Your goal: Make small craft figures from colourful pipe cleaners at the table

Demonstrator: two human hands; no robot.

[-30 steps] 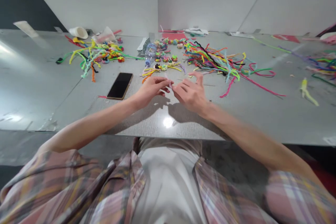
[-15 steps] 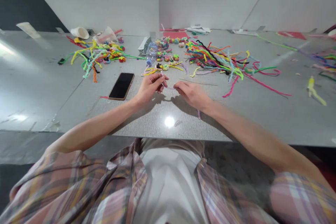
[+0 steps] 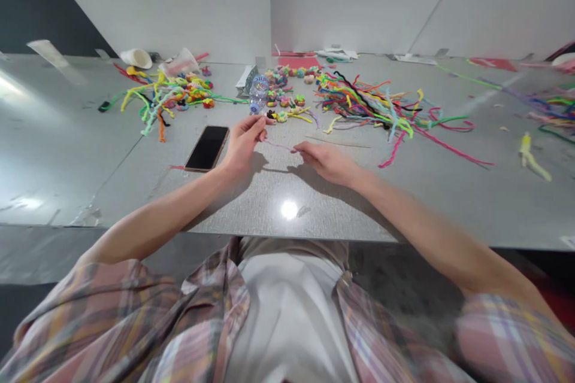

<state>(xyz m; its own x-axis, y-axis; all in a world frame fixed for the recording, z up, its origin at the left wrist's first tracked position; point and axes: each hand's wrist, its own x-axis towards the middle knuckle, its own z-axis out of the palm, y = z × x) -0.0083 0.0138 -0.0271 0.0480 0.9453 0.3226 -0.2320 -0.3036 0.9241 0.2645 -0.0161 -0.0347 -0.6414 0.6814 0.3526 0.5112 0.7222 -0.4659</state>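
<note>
Left hand (image 3: 244, 142) and right hand (image 3: 326, 161) pinching lilac strand (image 3: 279, 145), clear bottle (image 3: 259, 93) beyond, tipped cup (image 3: 136, 58), contents unclear

2 hands (image 3: 242, 143) (image 3: 327, 161), 1 pale purple strand (image 3: 279, 145) between them, 1 phone (image 3: 207, 148), 1 clear plastic bottle (image 3: 259, 93), 2 cups (image 3: 136, 58) (image 3: 181, 63).

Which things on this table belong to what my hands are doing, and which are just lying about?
Seemingly in the job:
lilac strand, held between left hand and right hand
probably the strand pile beyond it

Seemingly lying about:
phone
plastic bottle
white cup
</note>
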